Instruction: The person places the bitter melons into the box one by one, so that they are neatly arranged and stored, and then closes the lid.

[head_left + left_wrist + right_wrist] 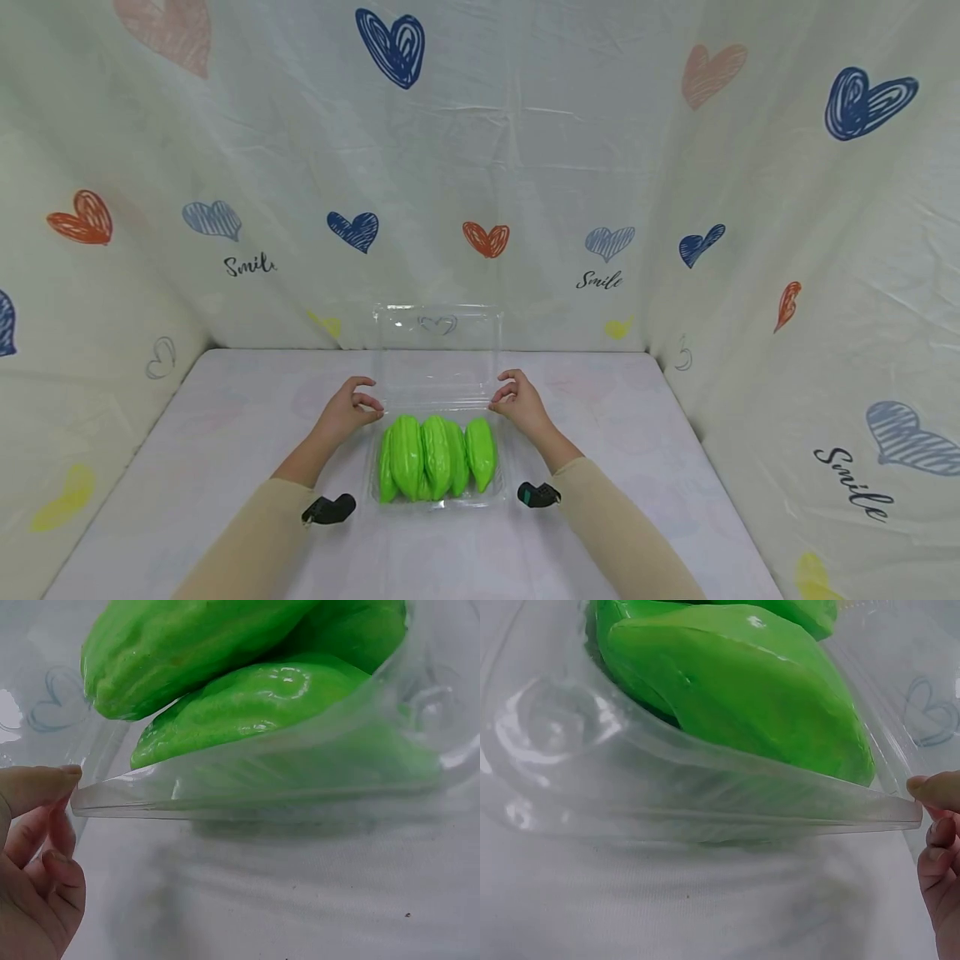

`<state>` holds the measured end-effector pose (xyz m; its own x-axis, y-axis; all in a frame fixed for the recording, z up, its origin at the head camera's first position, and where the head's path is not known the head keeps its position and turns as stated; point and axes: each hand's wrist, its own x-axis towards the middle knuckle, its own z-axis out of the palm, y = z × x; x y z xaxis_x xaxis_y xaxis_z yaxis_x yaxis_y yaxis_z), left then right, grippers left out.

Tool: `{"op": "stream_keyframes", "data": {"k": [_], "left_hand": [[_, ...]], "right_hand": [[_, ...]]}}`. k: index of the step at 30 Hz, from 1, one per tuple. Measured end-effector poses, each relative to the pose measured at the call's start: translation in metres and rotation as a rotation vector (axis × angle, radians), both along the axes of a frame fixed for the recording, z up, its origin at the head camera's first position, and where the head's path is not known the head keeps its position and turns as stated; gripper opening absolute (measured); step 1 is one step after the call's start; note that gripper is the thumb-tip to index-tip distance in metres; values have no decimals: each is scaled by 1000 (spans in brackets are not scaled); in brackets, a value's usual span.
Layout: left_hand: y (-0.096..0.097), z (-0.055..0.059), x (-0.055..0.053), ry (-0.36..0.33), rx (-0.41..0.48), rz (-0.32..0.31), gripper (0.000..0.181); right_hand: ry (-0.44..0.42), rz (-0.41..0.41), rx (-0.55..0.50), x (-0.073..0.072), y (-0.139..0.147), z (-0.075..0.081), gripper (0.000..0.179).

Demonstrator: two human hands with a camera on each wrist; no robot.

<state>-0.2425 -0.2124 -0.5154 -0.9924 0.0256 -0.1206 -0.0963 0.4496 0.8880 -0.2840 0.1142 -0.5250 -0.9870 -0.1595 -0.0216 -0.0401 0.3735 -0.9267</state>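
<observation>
A clear plastic clamshell box (pixel 262 799) lies on the table with its lid (pixel 438 375) raised at the back. Inside, several bright green, ridged, glossy fruits (pixel 437 454), like star fruit, lie side by side. At the box's back left corner, by the hinge, my left hand (pixel 351 410) pinches the edge between thumb and finger. The opposite back corner is pinched the same way by my right hand (pixel 521 405). Both wrist views show thumb tips at the corners; the fingertips behind the plastic are partly hidden.
A white table (pixel 247 433) bears the box. Pale curtains (pixel 517 167) printed with hearts and "Smile" stand behind it and along both sides. Dark wrist cameras (pixel 330 509) jut inward from both sleeves, low beside the box.
</observation>
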Motion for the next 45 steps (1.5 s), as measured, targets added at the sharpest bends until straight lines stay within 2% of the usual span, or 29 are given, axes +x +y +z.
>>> {"op": "stream_keyframes", "data": {"k": [12, 21, 29, 35, 40, 42, 44, 45], "left_hand": [[-3, 2, 9, -35, 90, -23, 56], [-5, -1, 16, -54, 164, -20, 59], [-7, -7, 19, -52, 212, -52, 56], [-12, -10, 23, -2, 219, -88, 49], [-10, -4, 28, 13, 215, -91, 48], [-9, -4, 29, 10, 201, -87, 50], [-9, -4, 30, 7, 199, -86, 51], [-10, -8, 29, 3, 192, -75, 51]], "right_hand": [[-41, -18, 1, 7, 3, 0, 42], [-38, 13, -19, 15, 8, 0, 43], [-32, 39, -108, 20, 11, -2, 32], [-62, 91, -198, 24, 16, -1, 33], [-98, 161, -237, 35, 18, 20, 35], [-87, 184, -237, 40, 18, 27, 37], [-84, 186, -250, 41, 19, 25, 39], [-78, 185, -244, 42, 19, 25, 39]]}}
